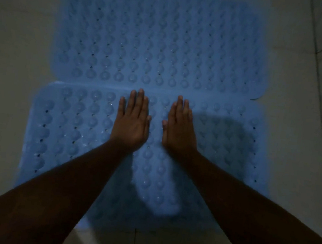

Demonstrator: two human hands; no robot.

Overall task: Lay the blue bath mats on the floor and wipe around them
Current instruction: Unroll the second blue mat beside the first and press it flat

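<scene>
I see my left hand [131,118] and right hand [179,126] spread flat, empty, on the near bath mat [74,132]; its long axis runs sideways.

Both mats, near [78,132] and far [159,41], are coloured blue and patterned with rows of round bumps; the floor [20,25] is pale grey.

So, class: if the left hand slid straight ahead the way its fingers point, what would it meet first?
The left hand lies flat on the near mat; straight ahead it would probably meet the edge of the far mat first.
</scene>
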